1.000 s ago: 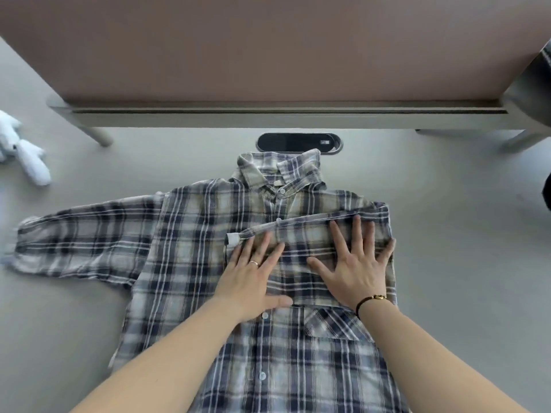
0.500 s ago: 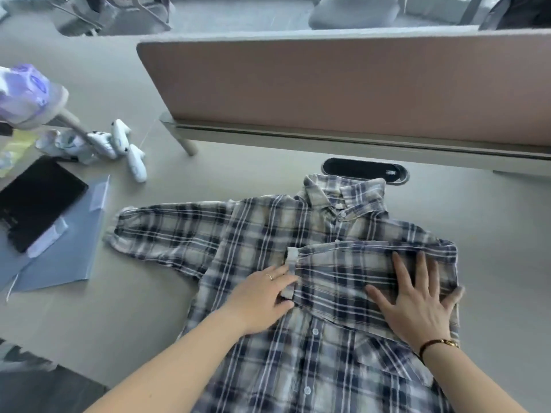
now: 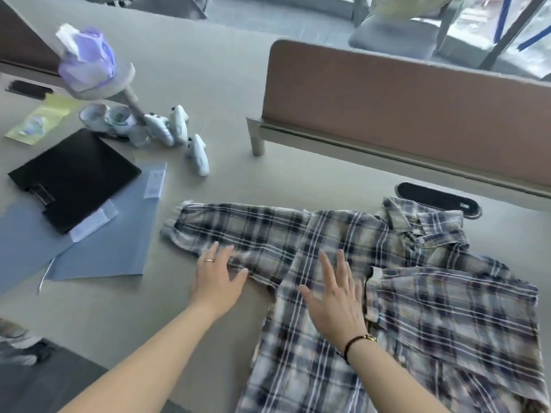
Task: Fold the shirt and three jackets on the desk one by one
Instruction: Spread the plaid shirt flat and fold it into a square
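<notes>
Left hand (image 3: 217,280) flat, fingers spread and straight, resting on the near edge of the shirt's outstretched sleeve (image 3: 238,234); ring on one finger. Right hand (image 3: 337,299) also flat and spread, fingers apart, laid on the shirt (image 3: 372,293) chest just right of that sleeve; dark bracelet at the wrist. Other sleeve already folded across the chest, cuff (image 3: 376,274) just right of the right hand. Shirt spread front-up on the desk (image 3: 208,338), collar (image 3: 417,222) at the far side, near a black oval slot (image 3: 438,199). Brown divider (image 3: 402,105) beyond. Far left: blue folders (image 3: 113,248), black tablet (image 3: 74,177), white controllers (image 3: 179,135), tissue pack (image 3: 86,58).
</notes>
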`<state>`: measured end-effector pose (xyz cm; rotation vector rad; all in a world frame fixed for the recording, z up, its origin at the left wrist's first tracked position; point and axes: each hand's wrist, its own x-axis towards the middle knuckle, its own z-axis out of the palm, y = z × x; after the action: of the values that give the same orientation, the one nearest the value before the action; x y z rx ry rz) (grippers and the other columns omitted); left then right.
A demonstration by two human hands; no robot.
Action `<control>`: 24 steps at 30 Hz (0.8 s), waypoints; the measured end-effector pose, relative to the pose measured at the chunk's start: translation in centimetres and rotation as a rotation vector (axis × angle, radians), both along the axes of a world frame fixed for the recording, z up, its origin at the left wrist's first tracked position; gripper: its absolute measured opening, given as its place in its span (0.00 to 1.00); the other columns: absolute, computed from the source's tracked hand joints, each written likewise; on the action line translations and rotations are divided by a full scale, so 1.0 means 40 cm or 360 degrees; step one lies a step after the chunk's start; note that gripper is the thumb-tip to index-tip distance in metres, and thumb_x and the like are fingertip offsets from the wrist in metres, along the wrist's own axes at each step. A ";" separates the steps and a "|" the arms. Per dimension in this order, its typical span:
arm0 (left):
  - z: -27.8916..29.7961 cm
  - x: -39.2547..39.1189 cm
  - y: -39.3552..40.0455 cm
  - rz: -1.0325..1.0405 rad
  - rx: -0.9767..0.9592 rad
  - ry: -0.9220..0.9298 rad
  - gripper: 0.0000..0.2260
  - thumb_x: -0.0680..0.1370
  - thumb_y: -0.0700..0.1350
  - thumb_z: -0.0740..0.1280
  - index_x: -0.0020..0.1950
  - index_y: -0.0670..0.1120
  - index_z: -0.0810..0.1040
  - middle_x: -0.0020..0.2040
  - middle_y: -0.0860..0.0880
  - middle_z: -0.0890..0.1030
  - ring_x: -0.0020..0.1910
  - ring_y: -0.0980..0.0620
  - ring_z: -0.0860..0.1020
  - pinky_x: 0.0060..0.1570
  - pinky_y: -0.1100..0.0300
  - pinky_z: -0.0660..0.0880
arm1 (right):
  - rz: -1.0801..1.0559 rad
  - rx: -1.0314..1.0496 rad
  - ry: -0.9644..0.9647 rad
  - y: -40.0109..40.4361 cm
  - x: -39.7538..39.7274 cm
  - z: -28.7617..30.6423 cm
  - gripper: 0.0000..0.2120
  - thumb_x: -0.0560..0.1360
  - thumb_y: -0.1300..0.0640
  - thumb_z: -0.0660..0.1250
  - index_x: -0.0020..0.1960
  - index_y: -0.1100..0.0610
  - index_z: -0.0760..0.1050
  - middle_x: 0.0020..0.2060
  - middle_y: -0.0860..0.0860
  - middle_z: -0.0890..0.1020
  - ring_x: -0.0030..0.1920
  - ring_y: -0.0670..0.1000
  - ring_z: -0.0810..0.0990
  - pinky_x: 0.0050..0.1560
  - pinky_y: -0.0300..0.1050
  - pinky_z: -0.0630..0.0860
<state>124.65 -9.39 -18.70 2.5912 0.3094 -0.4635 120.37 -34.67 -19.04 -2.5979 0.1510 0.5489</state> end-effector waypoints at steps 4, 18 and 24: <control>-0.007 0.086 0.150 0.0333 -0.0012 -0.0052 0.30 0.79 0.54 0.68 0.78 0.46 0.64 0.81 0.42 0.58 0.80 0.43 0.53 0.77 0.46 0.57 | 0.0116 -0.0112 0.0064 0.159 0.026 0.008 0.37 0.81 0.33 0.50 0.77 0.37 0.28 0.78 0.46 0.28 0.80 0.51 0.32 0.79 0.55 0.36; -0.046 0.247 0.298 0.0465 -0.0051 0.0067 0.23 0.77 0.46 0.68 0.71 0.44 0.69 0.64 0.39 0.77 0.64 0.35 0.72 0.63 0.45 0.70 | 0.0401 -0.0306 0.0503 0.339 0.135 0.007 0.32 0.81 0.31 0.47 0.81 0.38 0.46 0.81 0.43 0.41 0.81 0.52 0.38 0.79 0.62 0.38; -0.014 0.255 0.277 0.0626 -0.0378 -0.0024 0.12 0.71 0.39 0.68 0.32 0.44 0.67 0.33 0.46 0.74 0.39 0.41 0.72 0.30 0.57 0.62 | 0.0021 0.0066 0.0570 0.341 0.167 0.029 0.31 0.81 0.33 0.53 0.81 0.42 0.55 0.81 0.42 0.51 0.81 0.52 0.43 0.79 0.62 0.44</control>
<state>134.85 1.69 -19.26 2.2292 0.6974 -0.3166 127.05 -21.05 -17.86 -2.4397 0.2362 1.0079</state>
